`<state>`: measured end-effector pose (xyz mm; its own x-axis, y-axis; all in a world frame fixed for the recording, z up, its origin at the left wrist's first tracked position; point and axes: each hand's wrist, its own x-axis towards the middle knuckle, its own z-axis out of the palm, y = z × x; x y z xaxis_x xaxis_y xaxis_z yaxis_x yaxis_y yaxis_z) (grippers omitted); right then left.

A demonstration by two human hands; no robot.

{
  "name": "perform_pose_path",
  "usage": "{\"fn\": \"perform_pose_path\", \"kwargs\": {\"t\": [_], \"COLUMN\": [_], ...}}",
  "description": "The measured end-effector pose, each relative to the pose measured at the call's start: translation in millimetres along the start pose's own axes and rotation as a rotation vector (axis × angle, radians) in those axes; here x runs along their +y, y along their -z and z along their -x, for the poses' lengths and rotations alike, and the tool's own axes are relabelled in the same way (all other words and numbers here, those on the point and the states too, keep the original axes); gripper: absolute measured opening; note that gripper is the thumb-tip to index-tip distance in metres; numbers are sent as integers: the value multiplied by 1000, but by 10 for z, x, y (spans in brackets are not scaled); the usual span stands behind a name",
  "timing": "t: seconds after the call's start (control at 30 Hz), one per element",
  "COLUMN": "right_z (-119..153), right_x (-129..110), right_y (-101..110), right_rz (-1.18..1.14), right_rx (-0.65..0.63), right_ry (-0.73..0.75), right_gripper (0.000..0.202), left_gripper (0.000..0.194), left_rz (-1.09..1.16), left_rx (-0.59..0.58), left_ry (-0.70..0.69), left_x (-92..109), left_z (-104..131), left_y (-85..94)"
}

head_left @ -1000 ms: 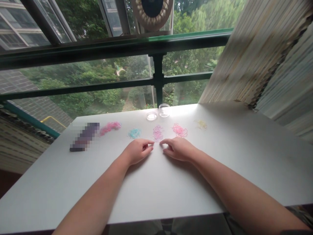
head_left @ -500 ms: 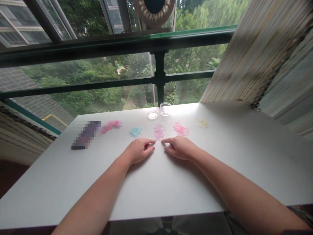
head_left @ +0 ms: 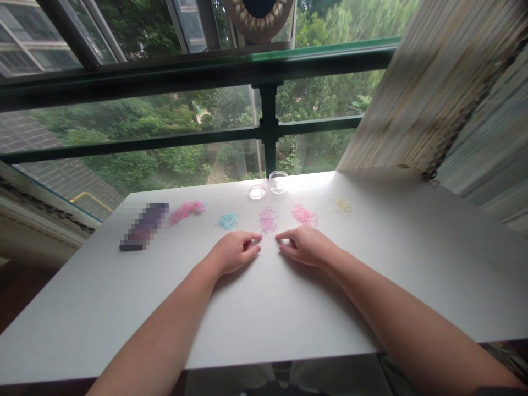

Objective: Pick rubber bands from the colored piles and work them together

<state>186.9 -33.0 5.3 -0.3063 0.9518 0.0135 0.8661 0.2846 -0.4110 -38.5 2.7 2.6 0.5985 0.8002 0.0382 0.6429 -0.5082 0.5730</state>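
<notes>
My left hand (head_left: 236,253) rests on the white table with its index finger stretched out and its thumb apart. Opposite it, my right hand (head_left: 307,246) has index finger and thumb apart in the same way. Neither hand shows anything in it. Just beyond both fingertips lies a pile of lilac bands (head_left: 268,220), thin loops like small rubber bands. Pink bands (head_left: 304,215) lie beyond my right hand, and blue bands (head_left: 228,221) beyond my left. Farther left is a longer pile of pink and lilac bands (head_left: 187,212); yellow bands (head_left: 342,207) lie to the right.
Near the far edge of the white table (head_left: 239,319) stand a clear round container (head_left: 279,182) and a shallow clear round lid (head_left: 257,192). A blurred-out dark oblong thing (head_left: 145,226) lies at left. Behind are a green railing (head_left: 198,71) and a striped curtain (head_left: 396,93).
My right hand has drawn slightly to the right, away from the lilac pile, so the gap between the two index fingertips is wider. My left hand stays put.
</notes>
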Motion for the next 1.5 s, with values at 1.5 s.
{"fn": "perform_pose_path", "kwargs": {"t": [1.5], "right_z": [-8], "right_x": [-9], "right_y": [10], "right_rz": [69], "right_rx": [0], "right_ry": [18], "right_gripper": [38], "left_gripper": [33], "left_rz": [-43], "left_rx": [-31], "left_ry": [8], "left_x": [52], "left_z": [5], "left_y": [5]}}
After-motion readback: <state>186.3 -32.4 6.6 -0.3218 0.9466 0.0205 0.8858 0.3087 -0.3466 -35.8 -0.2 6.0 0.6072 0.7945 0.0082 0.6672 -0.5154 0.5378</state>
